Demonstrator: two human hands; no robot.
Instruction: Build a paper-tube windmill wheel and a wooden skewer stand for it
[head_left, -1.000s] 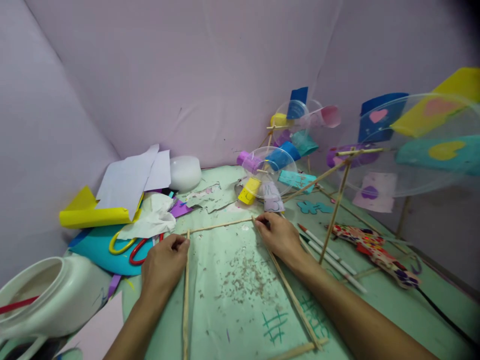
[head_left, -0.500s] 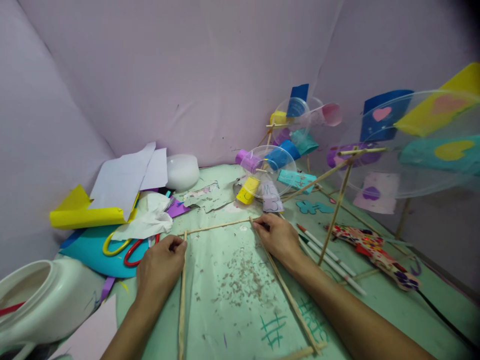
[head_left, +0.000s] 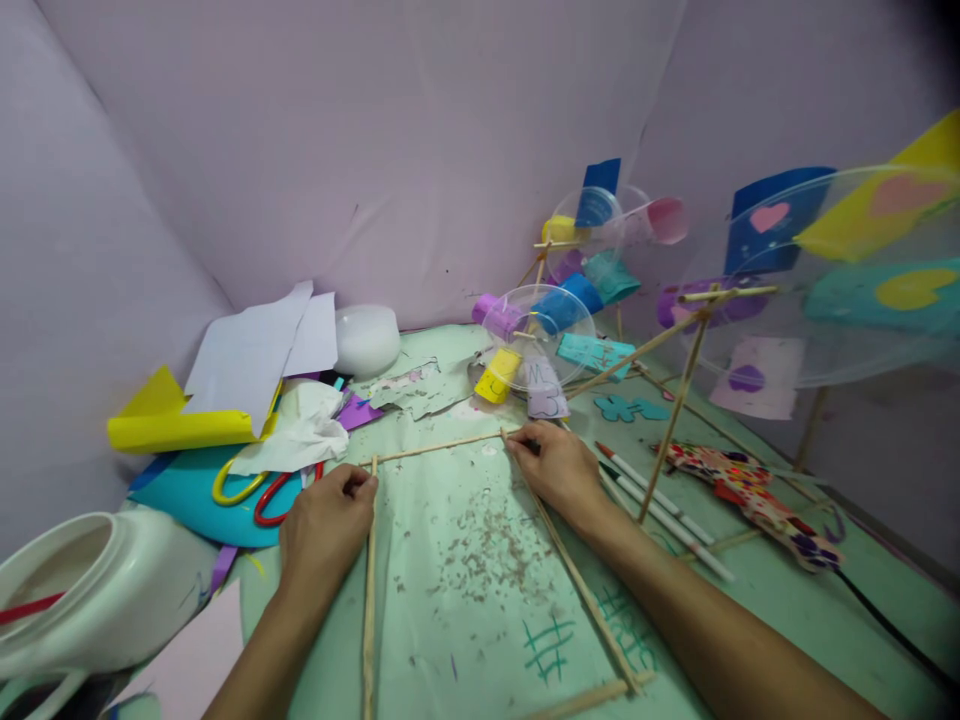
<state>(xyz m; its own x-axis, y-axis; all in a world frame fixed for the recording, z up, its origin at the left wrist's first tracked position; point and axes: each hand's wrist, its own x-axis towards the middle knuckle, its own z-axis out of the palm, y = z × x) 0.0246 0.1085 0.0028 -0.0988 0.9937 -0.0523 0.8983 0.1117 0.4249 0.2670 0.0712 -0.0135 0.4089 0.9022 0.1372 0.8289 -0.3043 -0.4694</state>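
Observation:
A frame of thin wooden sticks (head_left: 439, 447) lies flat on the green table (head_left: 480, 610). My left hand (head_left: 326, 530) pinches the far end of the left stick (head_left: 369, 600) at the frame's far left corner. My right hand (head_left: 559, 470) has its fingers closed on the far right corner, where the top stick meets the long diagonal stick (head_left: 581, 585). Both hands rest on the table.
Scissors with red and yellow handles (head_left: 255, 490) lie on blue paper beside a yellow paper roll (head_left: 180, 430). A white jug (head_left: 75, 600) sits at near left. Stick-and-plastic wheel models (head_left: 540, 330) stand behind; a large one (head_left: 825, 280) at right. Two pens (head_left: 660, 510) lie right.
Both hands stay on the same stick corners. The view has shifted a little; the frame looks unmoved.

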